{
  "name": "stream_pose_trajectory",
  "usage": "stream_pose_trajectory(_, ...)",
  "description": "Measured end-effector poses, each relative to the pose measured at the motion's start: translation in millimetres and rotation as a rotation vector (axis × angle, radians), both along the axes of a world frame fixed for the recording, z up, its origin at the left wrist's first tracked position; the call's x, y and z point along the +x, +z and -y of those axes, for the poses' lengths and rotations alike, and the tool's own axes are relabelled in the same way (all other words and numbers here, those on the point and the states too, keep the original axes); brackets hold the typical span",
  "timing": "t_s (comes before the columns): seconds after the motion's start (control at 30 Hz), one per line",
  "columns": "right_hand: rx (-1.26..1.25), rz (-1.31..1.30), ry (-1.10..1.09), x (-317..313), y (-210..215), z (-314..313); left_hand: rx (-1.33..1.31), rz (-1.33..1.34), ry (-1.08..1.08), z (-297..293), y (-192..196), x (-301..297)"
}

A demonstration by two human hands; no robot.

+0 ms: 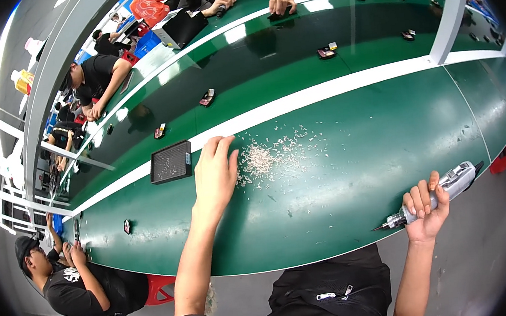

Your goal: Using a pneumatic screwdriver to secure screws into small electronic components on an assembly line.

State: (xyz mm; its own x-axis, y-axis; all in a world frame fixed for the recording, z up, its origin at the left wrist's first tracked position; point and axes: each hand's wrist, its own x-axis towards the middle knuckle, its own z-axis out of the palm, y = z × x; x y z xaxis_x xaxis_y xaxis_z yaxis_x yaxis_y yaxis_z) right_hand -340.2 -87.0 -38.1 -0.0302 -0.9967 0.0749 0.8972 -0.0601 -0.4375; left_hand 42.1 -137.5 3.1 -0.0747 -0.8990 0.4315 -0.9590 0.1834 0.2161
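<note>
My right hand (425,209) is wrapped round a silver-grey electric screwdriver (456,181) at the table's near right edge. Its thin dark bit points left, low over the tabletop. My left hand (215,170) reaches over the green table with its fingers loosely bent and the thumb apart from them; I see nothing held. Just right of this hand lies a scattered pile of tiny pale elongated pieces (259,160), too small to name. To its left sits a black rectangular tray (171,163) dotted with small pale bits.
A white rail (296,101) divides my green tabletop (324,218) from a dark green belt carrying several small black units (327,51). A similar unit (128,227) lies at left. A co-worker (87,287) sits at my left; others work across. A grey post (450,14) stands at right.
</note>
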Motion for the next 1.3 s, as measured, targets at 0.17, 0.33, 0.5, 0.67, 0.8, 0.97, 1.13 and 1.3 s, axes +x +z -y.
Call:
stream_pose_trajectory(0.17, 0.001, 0.036, -0.019, -1.1, 6.9, -1.7, 0.007, 0.13, -0.034, 36.6, -14.0, 3.3)
stream_pose_trajectory(0.33, -0.001, 0.052, 0.026, -3.0, 3.7, 0.8, 0.02, 0.252, -0.1, 43.1, -16.5, 10.7)
stream_pose_trajectory(0.5, -0.006, 0.073, 0.043, -4.1, 2.8, 0.5, 0.017, 0.573, -0.204, 47.0, -12.2, 8.7)
stream_pose_trajectory(0.67, -0.001, 0.073, 0.036, -3.2, 4.4, -4.1, 0.019, 0.55, -0.232, 44.3, -11.2, 19.7)
stream_pose_trajectory(0.8, 0.011, 0.06, 0.02, -5.9, 5.3, -8.1, -0.063, -0.043, -0.037, 22.0, -1.8, 12.9)
stream_pose_trajectory(0.97, 0.037, 0.033, 0.024, -3.7, 4.8, -2.9, 0.065, -0.601, -0.06, -58.7, 2.5, -39.1)
stream_pose_trajectory(1.13, 0.025, 0.012, 0.007, 4.2, 13.9, -1.3, 0.245, -0.921, -0.213, -112.6, -4.7, -93.6)
stream_pose_trajectory(1.3, 0.008, 0.03, 0.054, 26.0, 26.9, -12.5, 0.283, -1.176, -0.218, -134.8, -17.8, -131.4)
